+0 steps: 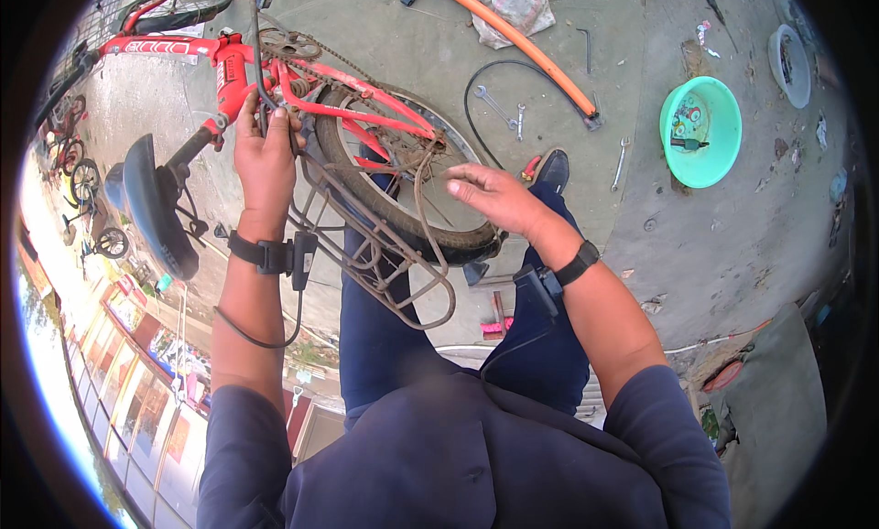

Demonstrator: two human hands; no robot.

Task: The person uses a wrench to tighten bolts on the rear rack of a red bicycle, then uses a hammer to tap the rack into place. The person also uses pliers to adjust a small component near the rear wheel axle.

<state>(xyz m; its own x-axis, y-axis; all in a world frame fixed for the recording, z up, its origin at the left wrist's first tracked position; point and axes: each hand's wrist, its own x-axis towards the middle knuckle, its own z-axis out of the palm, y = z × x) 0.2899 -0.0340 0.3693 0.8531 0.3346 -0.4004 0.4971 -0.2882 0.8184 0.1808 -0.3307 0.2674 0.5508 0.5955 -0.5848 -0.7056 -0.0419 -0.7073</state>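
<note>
Left of the spoked bicycle wheel with a dark rubber tyre, the left hand is closed around a thin, dark metal bar, which runs past the red painted metal frame. That frame reaches from the wheel's hub out beyond its left side. Over the right part of the wheel, the right hand is held loosely open, fingers slightly bent (whether a fingertip touches a spoke, I cannot tell).

On the wheel's near side is a rusty tubular metal carrier rack; farther left of the wheel sits a broad black saddle. Beyond the wheel, on the grey ground, lies a long orange tubular tool with black ends, and closer to the wheel a silver double-ended wrench beside a smaller silver wrench. Well right of the wheel stands a round mint-green plastic basin holding small parts.
</note>
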